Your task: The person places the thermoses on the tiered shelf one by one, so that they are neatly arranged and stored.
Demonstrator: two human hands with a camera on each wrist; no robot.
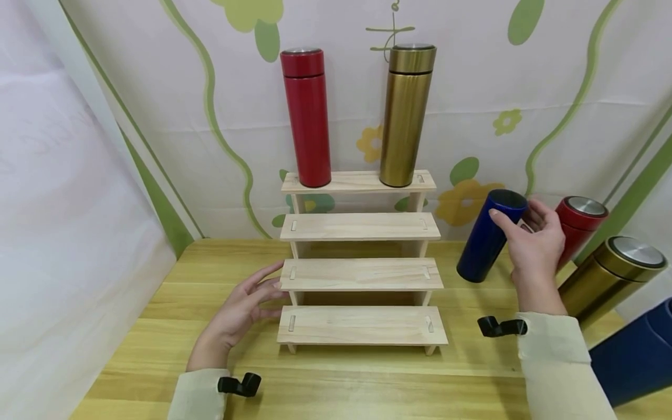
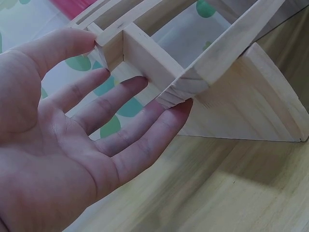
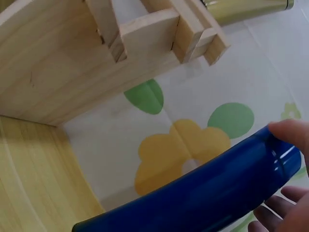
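My right hand (image 1: 538,248) grips a glossy blue thermos flask (image 1: 485,239) near its top, the thumb on one side and the fingers on the other. The flask leans to the right of a four-step wooden display stand (image 1: 359,274); I cannot tell whether its base touches the table. In the right wrist view the blue flask (image 3: 193,193) lies slantwise across the frame. My left hand (image 1: 238,306) is at the stand's left side, loosely extended fingers (image 2: 120,101) touching the step ends. A red thermos flask (image 1: 308,119) and a gold one (image 1: 406,119) stand upright on the top step.
Behind the right hand stand another red flask (image 1: 577,224), another gold flask (image 1: 611,277) and a dark blue flask (image 1: 637,356). The wooden table (image 1: 362,391) meets a printed cloth backdrop (image 1: 346,29) behind the stand and at the sides.
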